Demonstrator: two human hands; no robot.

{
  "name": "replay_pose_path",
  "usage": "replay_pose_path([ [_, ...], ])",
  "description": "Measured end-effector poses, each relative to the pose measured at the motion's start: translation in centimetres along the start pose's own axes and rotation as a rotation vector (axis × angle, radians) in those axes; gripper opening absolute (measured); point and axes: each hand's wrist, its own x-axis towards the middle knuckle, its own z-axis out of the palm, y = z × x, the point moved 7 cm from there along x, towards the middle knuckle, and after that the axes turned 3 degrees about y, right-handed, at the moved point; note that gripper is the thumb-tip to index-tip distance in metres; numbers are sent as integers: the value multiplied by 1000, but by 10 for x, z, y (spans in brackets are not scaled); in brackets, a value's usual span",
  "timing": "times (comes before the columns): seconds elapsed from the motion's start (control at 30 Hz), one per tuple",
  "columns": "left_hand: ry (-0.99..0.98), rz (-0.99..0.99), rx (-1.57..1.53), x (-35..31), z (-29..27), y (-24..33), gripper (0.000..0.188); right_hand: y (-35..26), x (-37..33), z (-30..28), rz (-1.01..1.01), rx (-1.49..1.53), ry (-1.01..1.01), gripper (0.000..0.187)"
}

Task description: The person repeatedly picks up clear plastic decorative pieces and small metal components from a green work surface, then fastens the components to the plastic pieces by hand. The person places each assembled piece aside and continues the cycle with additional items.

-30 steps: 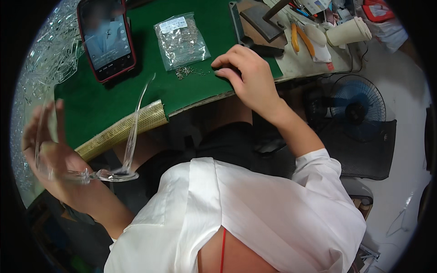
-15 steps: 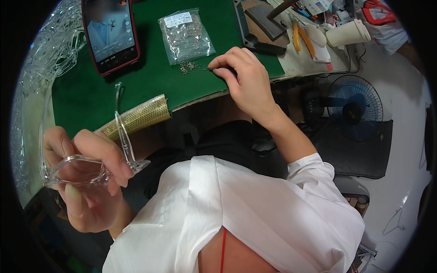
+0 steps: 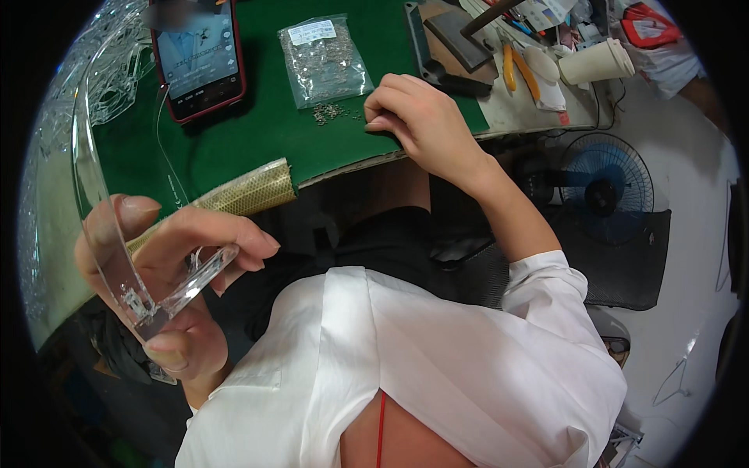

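Observation:
Clear plastic eyeglass frames (image 3: 201, 281) are gripped in my left hand (image 3: 173, 240), raised at the left in front of the table edge. One temple arm rises past the fingers toward the far left, and the other reaches over the green mat. My right hand (image 3: 427, 129) rests at the mat's near edge, its thumb and fingertips pressed together; whatever is between them is too small to see. Just left of those fingertips lies a loose pile of tiny metal pieces, probably screws (image 3: 331, 114). Behind the pile is a clear plastic bag (image 3: 324, 70) full of similar pieces, with a white label.
A phone (image 3: 199, 66) in a red case stands on the green mat (image 3: 265, 93). A gold mesh-patterned roll (image 3: 250, 191) lines the near edge. Many clear frames (image 3: 117, 86) heap at far left. Yellow-handled pliers (image 3: 521, 70), a cup (image 3: 597, 61) and a fan (image 3: 605, 187) are at right.
My left hand has turned the eyeglass frames from facing me to nearly edge-on. My right hand has shifted slightly right, its fingertips now a little off the small metal pieces.

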Motion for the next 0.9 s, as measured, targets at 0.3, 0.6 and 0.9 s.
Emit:
replay_pose_path([
  [0.3,-71,22,-66,21,40,-8,96,16,-12,-24,105,279,101,5],
  [0.6,-422,69,-208,34,108,-17,83,-77,20,-104,-454,196,235,23],
  [0.9,-473,90,-108,35,110,-12,70,-81,21,-102,-437,135,246,19],
])
